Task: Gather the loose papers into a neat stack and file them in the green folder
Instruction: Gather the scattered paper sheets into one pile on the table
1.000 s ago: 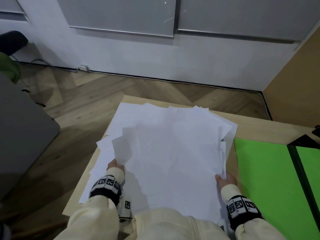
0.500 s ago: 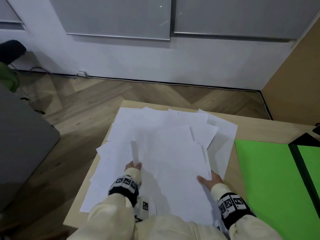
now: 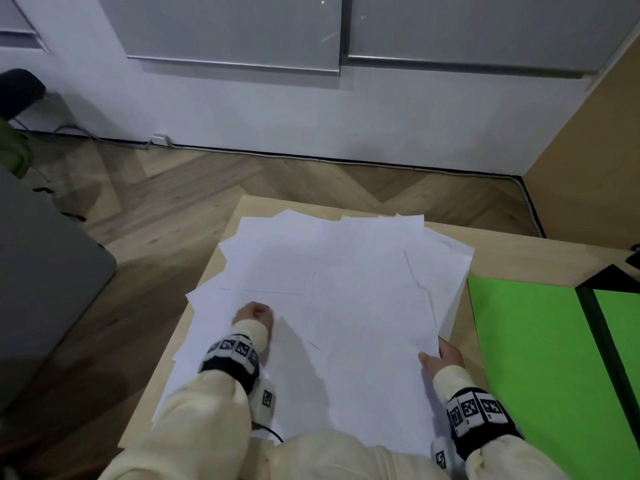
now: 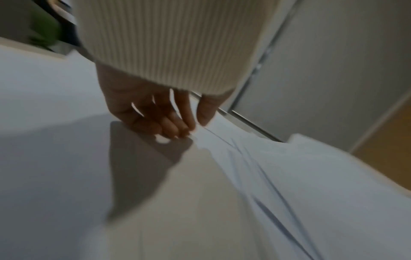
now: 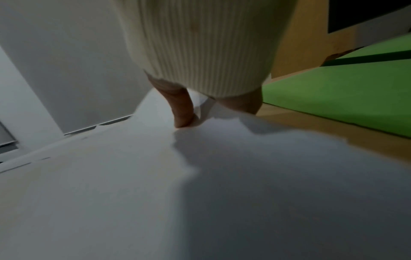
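Across the pale wooden table at frame centre, the loose papers, lifted a second ago, lie fanned again beside the green folder, left hand fingers curled on top, right hand pinching their edge: squaring remains.

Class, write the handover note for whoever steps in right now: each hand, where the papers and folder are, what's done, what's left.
Left hand: fingers curled, tips down on the papers, left side of the pile; whether it pinches a sheet cannot be told.
Right hand: grip on the pile's right edge, thumb on top.
Papers: overlapping heap on the table, corners fanned, not squared.
Green folder: open flat, right of the pile, no sheets visible on it.
Done: sheets pulled together.
Left: square the edges, lift, file in the folder.
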